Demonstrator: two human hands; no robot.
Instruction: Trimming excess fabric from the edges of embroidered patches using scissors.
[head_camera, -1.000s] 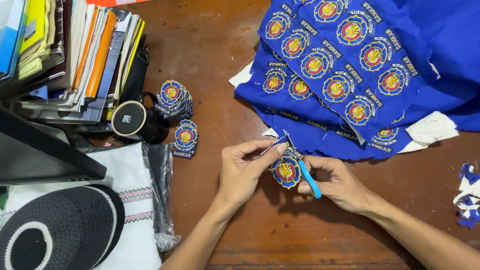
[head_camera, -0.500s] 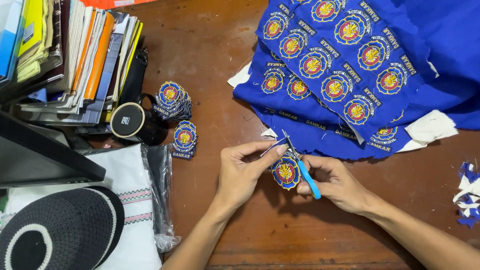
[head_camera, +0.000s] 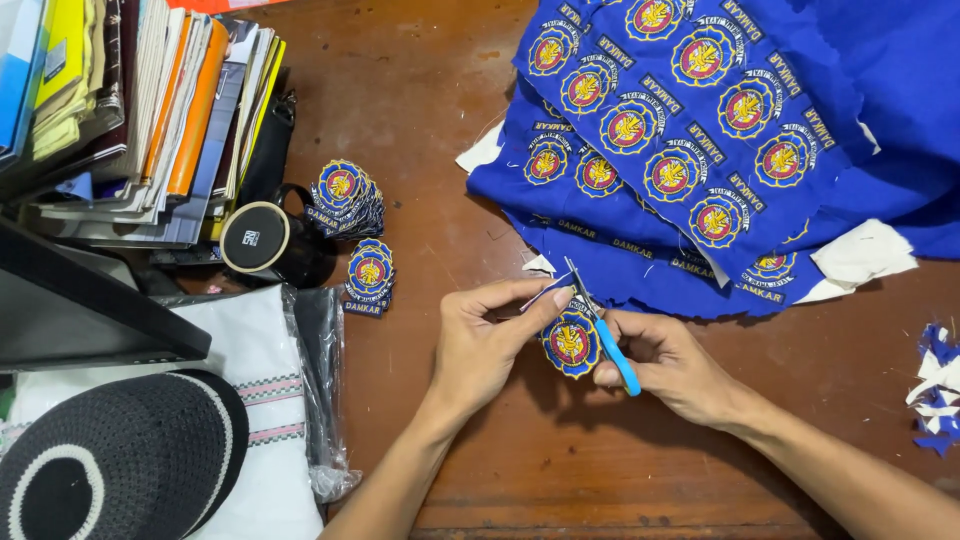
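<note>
patch (head_camera: 570, 343), round and blue with a red and yellow middle, sits between my two hands, just above the brown wooden worktop (head_camera: 420, 120). my left hand (head_camera: 490, 335) has its grip closed on the patch's top left edge, thumb and fingers pinching the cloth. my right hand (head_camera: 668, 362) has its grip closed on small scissors (head_camera: 600, 325) with a light blue handle. the metal blades point up and to the left and touch the top edge of the patch. a thin strip of blue cloth sticks out by my left fingertips.

just above my hands lies a big blue cloth sheet (head_camera: 700, 150) with many more round patches sewn on it in rows. white backing peeks out at its edges. far to the right, near the worktop's edge, lies a little pile of blue and white scraps (head_camera: 935, 385).

to the left, well apart from my hands, are two small stacks of cut patches (head_camera: 355, 225). a black mug (head_camera: 265, 240) stands just beside them. behind the mug is a row of books and folders (head_camera: 150, 110). at the bottom left lies a black cap with a white ring (head_camera: 110, 465), resting on a folded white cloth in a clear bag (head_camera: 275, 400).
</note>
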